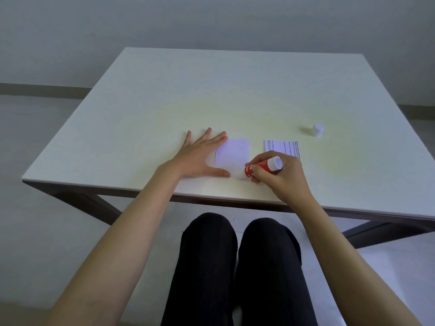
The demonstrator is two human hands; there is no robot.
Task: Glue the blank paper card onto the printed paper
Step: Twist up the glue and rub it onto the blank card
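Note:
The blank white card (pixel 233 154) with rounded corners lies flat on the table near its front edge. My left hand (pixel 200 156) rests flat with fingers spread, its fingertips and thumb on the card's left side. My right hand (pixel 280 175) grips a red glue stick (pixel 261 167) with a white end, tilted, its lower tip at the card's near right corner. The printed paper (pixel 282 147) lies just right of the card, partly hidden behind my right hand.
A small white cap (pixel 317 130) stands on the white table (pixel 164 102) to the far right of the printed paper. The table's front edge runs just below my hands. My legs in dark trousers are under it.

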